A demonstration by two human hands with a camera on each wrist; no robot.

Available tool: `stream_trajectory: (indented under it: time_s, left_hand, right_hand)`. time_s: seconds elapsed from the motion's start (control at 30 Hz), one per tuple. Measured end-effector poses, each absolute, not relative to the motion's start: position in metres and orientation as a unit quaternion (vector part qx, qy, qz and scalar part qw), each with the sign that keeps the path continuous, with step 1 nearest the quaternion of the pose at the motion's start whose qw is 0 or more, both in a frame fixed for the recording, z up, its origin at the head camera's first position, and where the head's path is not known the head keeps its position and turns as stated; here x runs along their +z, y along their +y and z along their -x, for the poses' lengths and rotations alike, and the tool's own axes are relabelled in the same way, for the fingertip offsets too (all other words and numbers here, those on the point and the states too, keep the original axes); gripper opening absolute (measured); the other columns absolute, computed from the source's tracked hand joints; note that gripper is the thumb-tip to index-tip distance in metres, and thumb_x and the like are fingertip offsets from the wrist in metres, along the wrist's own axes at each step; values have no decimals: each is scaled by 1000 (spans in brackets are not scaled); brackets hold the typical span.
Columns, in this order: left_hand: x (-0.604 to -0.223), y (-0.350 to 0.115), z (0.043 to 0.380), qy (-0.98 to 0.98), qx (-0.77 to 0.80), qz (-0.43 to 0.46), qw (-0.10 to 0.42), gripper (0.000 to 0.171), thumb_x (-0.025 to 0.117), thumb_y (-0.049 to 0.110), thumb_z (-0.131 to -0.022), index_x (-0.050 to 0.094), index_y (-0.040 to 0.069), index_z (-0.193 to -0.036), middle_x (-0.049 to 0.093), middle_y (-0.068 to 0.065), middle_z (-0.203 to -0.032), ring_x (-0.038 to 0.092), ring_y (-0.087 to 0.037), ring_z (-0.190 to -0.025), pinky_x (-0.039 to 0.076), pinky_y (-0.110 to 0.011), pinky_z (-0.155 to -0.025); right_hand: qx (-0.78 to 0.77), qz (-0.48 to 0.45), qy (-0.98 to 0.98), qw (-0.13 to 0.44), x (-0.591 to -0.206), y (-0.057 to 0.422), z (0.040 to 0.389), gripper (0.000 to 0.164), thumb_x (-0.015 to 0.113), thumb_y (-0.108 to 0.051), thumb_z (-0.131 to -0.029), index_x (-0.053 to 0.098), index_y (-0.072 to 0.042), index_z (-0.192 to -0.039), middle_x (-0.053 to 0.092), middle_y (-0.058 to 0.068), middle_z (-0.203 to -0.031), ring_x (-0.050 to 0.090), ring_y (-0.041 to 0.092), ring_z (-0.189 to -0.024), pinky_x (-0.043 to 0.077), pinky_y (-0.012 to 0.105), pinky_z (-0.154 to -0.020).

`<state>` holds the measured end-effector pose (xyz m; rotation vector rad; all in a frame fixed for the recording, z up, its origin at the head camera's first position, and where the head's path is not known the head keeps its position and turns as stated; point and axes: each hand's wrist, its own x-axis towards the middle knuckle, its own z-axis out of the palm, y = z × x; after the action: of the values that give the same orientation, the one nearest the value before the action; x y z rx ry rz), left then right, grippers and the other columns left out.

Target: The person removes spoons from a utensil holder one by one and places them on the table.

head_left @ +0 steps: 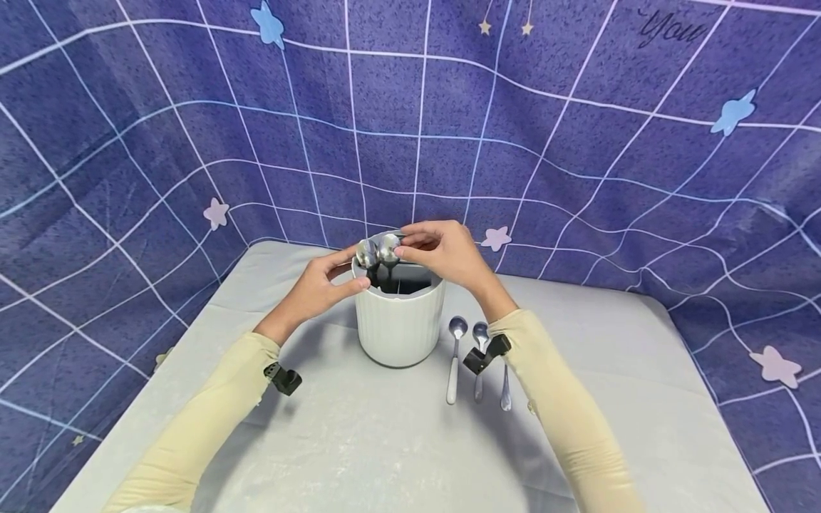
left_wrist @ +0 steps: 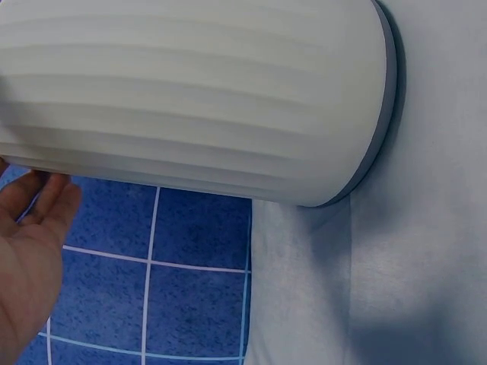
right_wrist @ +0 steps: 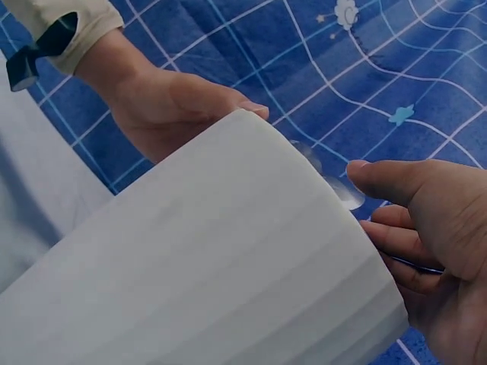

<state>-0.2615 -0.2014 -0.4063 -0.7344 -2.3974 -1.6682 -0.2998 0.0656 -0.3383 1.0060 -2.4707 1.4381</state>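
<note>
White and matte, the round, ribbed container [head_left: 399,328] stands upright on a pale grey cloth [head_left: 346,442], with 2 shiny spoons [head_left: 388,249] in it, rounded bowls up and side by side at the rim. The left hand [head_left: 318,285] cups the rim's left side, thumb in front, fingers toward the back; the right hand [head_left: 445,249] has a gap between thumb and fingers, the thumb beside a bowl, and I cannot tell whether it touches the metal. Such smooth, curved steel could slide from a light touch and drop into the dark inside, and uneven pressure from the 2 hands might tip the container. Partly behind the right wrist camera [head_left: 487,354], 3 slim utensils [head_left: 457,328] lie loose, 1 with a white handle, the rightmost with its head hidden; a lowered sleeve [head_left: 571,406] could knock them askew.
</note>
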Motion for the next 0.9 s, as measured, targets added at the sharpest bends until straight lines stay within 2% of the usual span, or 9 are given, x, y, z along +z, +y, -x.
stream_trajectory:
  time_s: [0.17, 0.37, 0.9]
  left_hand:
    - [-407, -202, 264, -795, -552, 244, 63, 68, 74, 16, -94, 44, 2, -153, 44, -14, -158, 43, -31, -144, 38, -44, -121]
    - [-407, -203, 263, -795, -552, 245, 67, 67, 74, 14, -94, 45, 2, -152, 45, -14, -157, 44, -30, -144, 39, -40, -120]
    - [-405, -201, 261, -797, -551, 239, 62, 67, 74, 14, -94, 44, 0, -152, 45, -16, -156, 44, -32, -143, 39, -38, -120]
  right_hand:
    - [461, -332, -821, 58, -340, 61, 301, 39, 84, -26, -87, 76, -5, -119, 79, 3, -97, 72, 13, -80, 62, 27, -74]
    - [446, -324, -832, 60, -341, 57, 302, 39, 84, -27, -87, 76, -6, -118, 79, 1, -95, 71, 12, -80, 62, 26, -73]
    - [439, -307, -843, 41, -338, 56, 297, 30, 83, -21, -87, 78, -3, -110, 78, 5, -91, 74, 15, -82, 62, 28, -70]
